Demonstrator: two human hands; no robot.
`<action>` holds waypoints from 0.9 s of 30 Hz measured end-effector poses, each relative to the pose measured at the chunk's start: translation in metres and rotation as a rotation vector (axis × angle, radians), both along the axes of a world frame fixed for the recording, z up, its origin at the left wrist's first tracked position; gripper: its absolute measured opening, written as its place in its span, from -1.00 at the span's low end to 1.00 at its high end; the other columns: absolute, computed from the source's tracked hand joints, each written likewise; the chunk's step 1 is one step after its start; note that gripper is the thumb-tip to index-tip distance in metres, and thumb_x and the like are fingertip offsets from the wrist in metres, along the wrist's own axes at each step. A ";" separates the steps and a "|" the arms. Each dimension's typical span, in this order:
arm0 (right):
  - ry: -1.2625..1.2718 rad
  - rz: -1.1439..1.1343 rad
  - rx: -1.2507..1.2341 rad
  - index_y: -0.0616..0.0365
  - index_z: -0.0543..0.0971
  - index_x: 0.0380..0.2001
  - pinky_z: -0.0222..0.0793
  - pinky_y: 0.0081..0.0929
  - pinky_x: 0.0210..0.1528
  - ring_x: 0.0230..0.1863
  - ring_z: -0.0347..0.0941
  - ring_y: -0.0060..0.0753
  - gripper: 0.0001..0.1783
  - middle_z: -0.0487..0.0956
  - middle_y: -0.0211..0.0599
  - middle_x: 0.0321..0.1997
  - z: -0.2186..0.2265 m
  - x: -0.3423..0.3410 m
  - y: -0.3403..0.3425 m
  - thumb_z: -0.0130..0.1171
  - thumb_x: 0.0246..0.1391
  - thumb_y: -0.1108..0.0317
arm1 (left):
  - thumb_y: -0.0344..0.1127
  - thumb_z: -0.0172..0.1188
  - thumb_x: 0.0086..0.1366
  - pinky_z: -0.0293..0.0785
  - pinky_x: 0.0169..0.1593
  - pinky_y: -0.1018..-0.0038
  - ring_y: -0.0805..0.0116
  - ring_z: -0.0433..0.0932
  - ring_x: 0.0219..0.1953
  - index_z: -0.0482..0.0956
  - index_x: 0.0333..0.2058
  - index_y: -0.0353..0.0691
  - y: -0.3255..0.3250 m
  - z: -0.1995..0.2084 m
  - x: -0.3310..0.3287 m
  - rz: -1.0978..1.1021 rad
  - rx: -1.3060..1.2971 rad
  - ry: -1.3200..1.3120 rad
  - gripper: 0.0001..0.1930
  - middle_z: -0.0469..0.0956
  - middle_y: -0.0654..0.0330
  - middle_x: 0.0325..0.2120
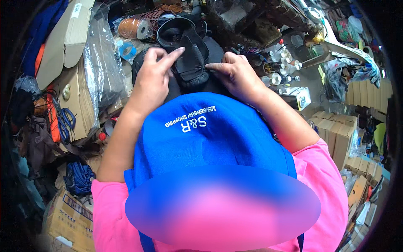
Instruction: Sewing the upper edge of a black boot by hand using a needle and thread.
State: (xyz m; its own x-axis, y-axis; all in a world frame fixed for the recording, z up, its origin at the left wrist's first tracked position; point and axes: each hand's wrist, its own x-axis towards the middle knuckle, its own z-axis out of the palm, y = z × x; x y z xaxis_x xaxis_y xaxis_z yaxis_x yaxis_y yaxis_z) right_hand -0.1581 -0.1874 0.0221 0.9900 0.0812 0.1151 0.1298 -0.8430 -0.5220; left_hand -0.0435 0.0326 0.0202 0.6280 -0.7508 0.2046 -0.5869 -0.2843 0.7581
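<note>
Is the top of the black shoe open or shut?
Open. Between the left hand and right hand, the black shoe has a gap at its far end, with its dark inside showing.

Beyond the blue apron [226, 143], the left hand [153, 69] and right hand [236, 72] flank a black shoe [194, 67], an orange spool [131, 28] lying far left.

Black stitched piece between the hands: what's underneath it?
A dark surface shows past the right edge of the black stitched piece. Directly beneath, the piece covers everything; the left hand and right hand hide more at its sides.
</note>
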 end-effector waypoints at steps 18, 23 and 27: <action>0.253 0.142 0.342 -0.03 0.65 -0.16 0.27 -0.44 -0.01 -0.16 0.36 -0.37 -0.75 0.48 -0.36 -0.33 -0.023 0.024 -0.039 0.10 0.10 0.41 | -0.42 0.33 -0.01 0.37 -0.25 0.41 0.31 0.39 -0.38 0.73 -0.34 0.07 -0.012 -0.021 -0.006 0.068 -0.015 -0.012 -0.77 0.35 0.27 -0.56; 0.304 0.166 0.351 -0.03 0.66 -0.19 0.26 -0.46 0.02 -0.12 0.37 -0.37 -0.76 0.48 -0.35 -0.32 -0.016 0.034 -0.042 0.11 0.08 0.41 | -0.40 0.33 0.00 0.38 -0.26 0.41 0.31 0.39 -0.39 0.73 -0.34 0.09 -0.013 -0.026 -0.004 0.079 0.012 -0.018 -0.77 0.35 0.26 -0.56; 0.318 0.194 0.420 -0.04 0.66 -0.18 0.26 -0.51 0.03 -0.13 0.37 -0.42 -0.63 0.48 -0.38 -0.30 -0.022 0.037 -0.046 0.05 -0.05 0.53 | -0.37 0.33 0.02 0.38 -0.27 0.39 0.29 0.39 -0.39 0.72 -0.34 0.10 -0.014 -0.025 -0.004 0.078 0.050 -0.034 -0.80 0.35 0.25 -0.56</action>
